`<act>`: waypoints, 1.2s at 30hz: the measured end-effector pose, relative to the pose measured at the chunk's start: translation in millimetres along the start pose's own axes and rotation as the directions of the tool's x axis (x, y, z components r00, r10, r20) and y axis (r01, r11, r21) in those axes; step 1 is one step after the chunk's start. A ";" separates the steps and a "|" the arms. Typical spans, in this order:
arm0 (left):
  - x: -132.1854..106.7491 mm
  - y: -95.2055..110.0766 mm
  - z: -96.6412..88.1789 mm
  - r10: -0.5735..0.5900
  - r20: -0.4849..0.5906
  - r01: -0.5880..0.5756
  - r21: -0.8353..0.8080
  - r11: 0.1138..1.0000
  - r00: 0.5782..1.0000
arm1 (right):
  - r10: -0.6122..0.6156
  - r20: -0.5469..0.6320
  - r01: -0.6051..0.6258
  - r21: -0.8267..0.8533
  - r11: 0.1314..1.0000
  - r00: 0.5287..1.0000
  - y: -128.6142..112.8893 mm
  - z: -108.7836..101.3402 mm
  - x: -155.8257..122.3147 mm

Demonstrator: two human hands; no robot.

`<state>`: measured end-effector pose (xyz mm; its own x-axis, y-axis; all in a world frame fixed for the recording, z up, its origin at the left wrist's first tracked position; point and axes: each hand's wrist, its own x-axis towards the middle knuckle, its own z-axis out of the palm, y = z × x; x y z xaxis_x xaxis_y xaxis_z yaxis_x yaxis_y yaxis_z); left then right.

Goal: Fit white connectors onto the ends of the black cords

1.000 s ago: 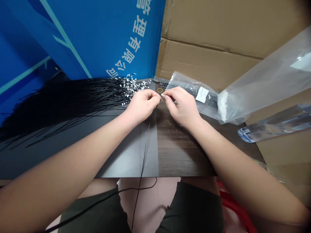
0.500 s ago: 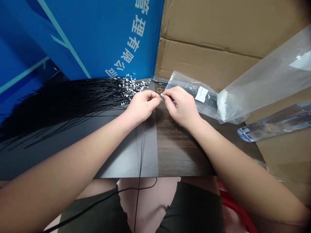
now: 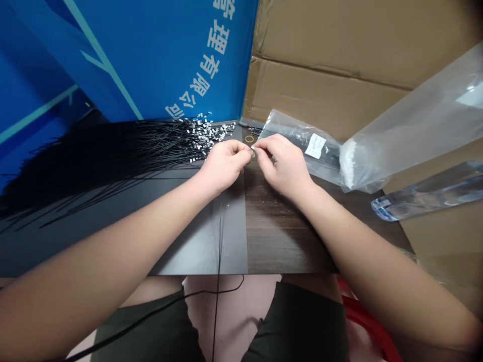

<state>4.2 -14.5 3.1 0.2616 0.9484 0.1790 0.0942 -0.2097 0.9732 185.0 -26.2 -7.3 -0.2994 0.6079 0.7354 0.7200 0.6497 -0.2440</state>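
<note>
My left hand (image 3: 226, 163) is closed in a pinch around the end of a thin black wire (image 3: 219, 241), which hangs below it over the table edge. Facing it, my right hand (image 3: 283, 161) pinches a small white connector (image 3: 253, 148) between thumb and forefinger. The fingertips of both hands almost meet at the wire's end. How far the wire sits inside the connector is hidden. Beyond my left hand lies a thick bundle of black wires (image 3: 113, 151), with many small white connectors (image 3: 206, 133) on the ends nearest my hands.
A yellow ring (image 3: 249, 139) lies behind my fingers. To the right are a labelled clear bag (image 3: 294, 133) with dark contents, a bag of small white pieces (image 3: 347, 166) and a clear plastic bottle (image 3: 422, 196). A blue printed panel (image 3: 151, 50) and cardboard (image 3: 332, 45) stand behind.
Both hands stay in nearly the same place, fingertips still together. The whole view has shifted very slightly.
</note>
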 end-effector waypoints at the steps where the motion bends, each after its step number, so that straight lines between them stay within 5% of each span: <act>1: -0.1 0.2 -0.1 -0.002 0.000 0.002 0.001 1.000 1.000 | 0.001 0.010 -0.001 0.000 1.000 1.000 0.1 -0.3 0.1; 36: 0.8 6.1 -1.6 -0.078 0.029 0.080 -0.093 0.992 0.997 | -0.083 0.008 0.083 -0.023 0.996 0.997 4.6 -1.0 -0.4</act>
<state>3.5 -14.6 9.4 0.2816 0.9544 0.0987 0.0249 -0.1101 0.9936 189.1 -23.9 -8.1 -0.3630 0.5559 0.7478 0.7071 0.6870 -0.1674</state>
